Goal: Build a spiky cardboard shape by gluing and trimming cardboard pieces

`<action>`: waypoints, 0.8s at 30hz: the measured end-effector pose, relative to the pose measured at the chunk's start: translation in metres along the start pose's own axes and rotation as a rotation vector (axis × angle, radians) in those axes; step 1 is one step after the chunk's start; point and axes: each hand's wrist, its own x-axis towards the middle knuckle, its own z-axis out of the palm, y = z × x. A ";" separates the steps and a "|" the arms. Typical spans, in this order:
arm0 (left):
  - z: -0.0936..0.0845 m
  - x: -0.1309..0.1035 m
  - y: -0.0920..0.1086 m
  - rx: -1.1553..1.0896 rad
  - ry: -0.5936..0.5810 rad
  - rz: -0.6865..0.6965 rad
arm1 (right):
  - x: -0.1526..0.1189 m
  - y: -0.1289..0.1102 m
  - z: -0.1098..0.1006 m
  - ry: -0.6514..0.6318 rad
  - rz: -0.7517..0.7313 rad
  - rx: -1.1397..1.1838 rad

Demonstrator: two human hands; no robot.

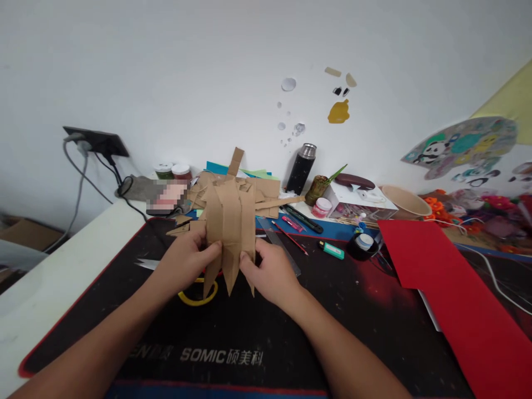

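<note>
Both my hands hold up a brown cardboard piece made of folded strips with pointed lower ends. My left hand pinches its left edge and my right hand pinches its right edge, above the black desk mat. Yellow-handled scissors lie on the mat just under my hands, mostly hidden. More cardboard scraps are piled behind the piece.
A red paper sheet lies at the right. A clear ruler, red pencil, green lighter and tape roll sit mid-desk. A black flask, paint jars, a bowl and a wall socket line the back.
</note>
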 end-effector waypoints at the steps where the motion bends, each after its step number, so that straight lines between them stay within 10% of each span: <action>1: 0.000 0.000 -0.002 0.016 0.011 -0.004 | -0.001 -0.001 0.000 -0.005 -0.005 -0.005; 24: 0.012 0.002 -0.012 -0.333 -0.120 -0.026 | 0.003 0.002 -0.006 0.049 -0.007 -0.026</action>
